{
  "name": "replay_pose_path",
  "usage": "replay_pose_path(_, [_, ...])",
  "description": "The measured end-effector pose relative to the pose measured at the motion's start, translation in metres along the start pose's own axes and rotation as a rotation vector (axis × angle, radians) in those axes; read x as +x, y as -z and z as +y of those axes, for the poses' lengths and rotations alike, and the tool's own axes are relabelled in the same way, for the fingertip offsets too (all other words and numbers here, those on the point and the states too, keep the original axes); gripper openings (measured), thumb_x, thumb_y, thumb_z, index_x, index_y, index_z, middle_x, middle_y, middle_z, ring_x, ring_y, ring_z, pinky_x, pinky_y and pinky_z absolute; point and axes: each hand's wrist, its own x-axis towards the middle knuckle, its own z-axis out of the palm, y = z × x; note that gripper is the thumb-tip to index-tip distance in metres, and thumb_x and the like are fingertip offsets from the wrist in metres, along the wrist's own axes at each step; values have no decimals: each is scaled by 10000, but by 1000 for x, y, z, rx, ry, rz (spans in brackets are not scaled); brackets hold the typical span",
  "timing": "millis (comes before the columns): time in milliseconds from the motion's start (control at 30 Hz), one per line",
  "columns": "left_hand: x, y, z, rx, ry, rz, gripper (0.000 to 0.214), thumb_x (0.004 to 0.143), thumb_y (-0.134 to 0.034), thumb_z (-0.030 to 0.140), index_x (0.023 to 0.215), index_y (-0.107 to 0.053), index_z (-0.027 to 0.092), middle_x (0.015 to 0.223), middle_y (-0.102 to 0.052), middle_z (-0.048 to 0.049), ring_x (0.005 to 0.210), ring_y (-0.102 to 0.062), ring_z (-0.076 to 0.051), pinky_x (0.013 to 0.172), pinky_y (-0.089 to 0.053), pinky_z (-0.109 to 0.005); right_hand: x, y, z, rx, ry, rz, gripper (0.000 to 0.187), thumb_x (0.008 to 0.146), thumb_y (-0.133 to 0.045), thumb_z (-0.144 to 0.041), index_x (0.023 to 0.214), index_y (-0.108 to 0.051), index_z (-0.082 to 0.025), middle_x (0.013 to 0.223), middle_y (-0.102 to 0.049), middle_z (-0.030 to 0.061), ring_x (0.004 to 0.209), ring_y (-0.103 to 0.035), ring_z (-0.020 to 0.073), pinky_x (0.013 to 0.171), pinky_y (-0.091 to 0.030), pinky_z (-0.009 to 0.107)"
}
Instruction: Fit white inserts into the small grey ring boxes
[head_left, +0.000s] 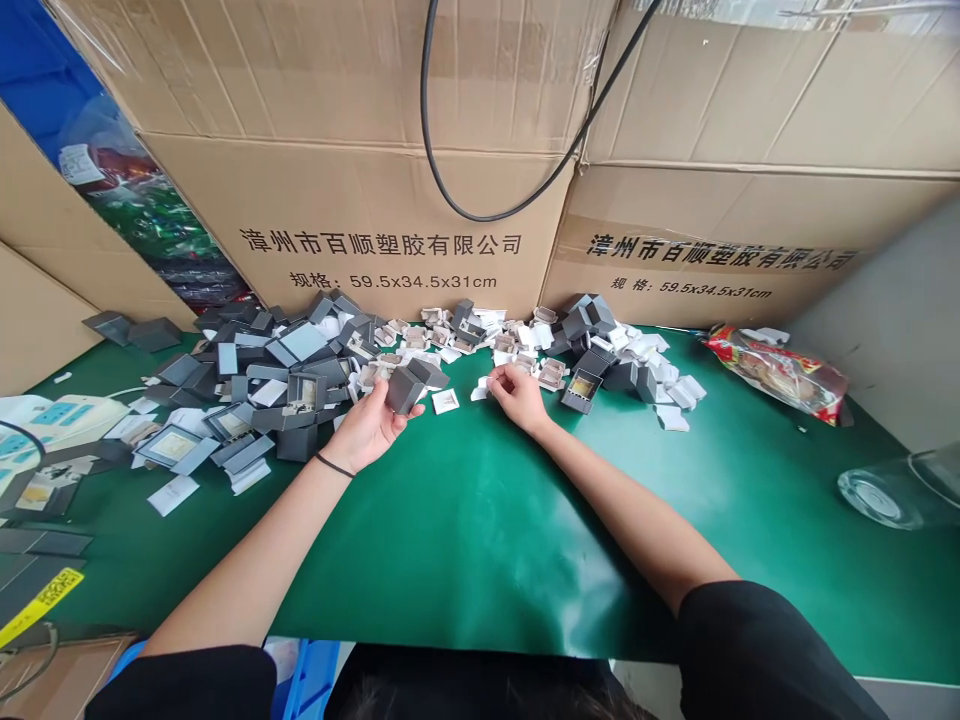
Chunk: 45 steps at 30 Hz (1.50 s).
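- Dozens of grey boxes lie heaped at the left of the green mat
- Left hand comes next, fingers wrapped around one small grey box, just right of that heap
- White card lies flat between the hands
- Right hand has fingers curled down at a white scrap; pinched or only touched, cannot tell
- Snack bag lies far right

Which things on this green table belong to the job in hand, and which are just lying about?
In hand: grey box in the left hand; white inserts at the right hand; heap of grey boxes.
Lying about: snack bag; glass jar; power strip; black cable.
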Motion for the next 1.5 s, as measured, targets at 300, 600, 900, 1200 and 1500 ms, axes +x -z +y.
replay_pose_path(300, [-12, -7, 4, 385, -135, 143, 442, 965, -262, 403, 1249, -439, 115, 623, -663, -65, 420, -573, -94, 321, -309, -135, -1, 0, 1, -52, 30, -11, 210, 843, -437, -378, 849, -555, -204, 671, -597, -6, 605, -530, 136, 636, -449, 252])
replay_pose_path(600, [-2, 15, 2, 1126, -182, 144, 442, 909, -291, 500, 963, -573, 163, 468, -588, -12, 363, -527, -135, 421, -386, -218, -2, 2, -3, -75, 20, -30, 230, 851, -427, -388, 857, -560, -200, 672, -600, -1, 602, -529, 140, 627, -447, 258])
replay_pose_path(900, [-9, 12, 2, 1685, -534, 28, 679, 796, -457, 607, 1355, -416, 224, 1281, -549, -114, 1161, -509, -303, 877, -455, -381, -1, 2, -7, -70, -7, -47, 225, 843, -440, -393, 851, -554, -200, 664, -597, 1, 600, -526, 146, 637, -442, 267])
replay_pose_path(1200, [-7, 5, -15, 1363, -543, 20, 596, 827, -488, 503, 1355, -439, 230, 1326, -529, -87, 1137, -540, -269, 897, -474, -342, -3, -1, -7, -178, 43, 217, 195, 844, -437, -331, 800, -568, -193, 706, -576, 19, 706, -527, 157, 685, -422, 268])
replay_pose_path(1500, [-8, -2, -22, 847, -422, -71, 598, 835, -508, 510, 1354, -421, 225, 1375, -481, -103, 1147, -536, -295, 851, -491, -346, 1, 0, -5, -87, 71, 332, 122, 826, -482, -255, 770, -575, -199, 754, -605, 29, 781, -520, 181, 731, -418, 307])
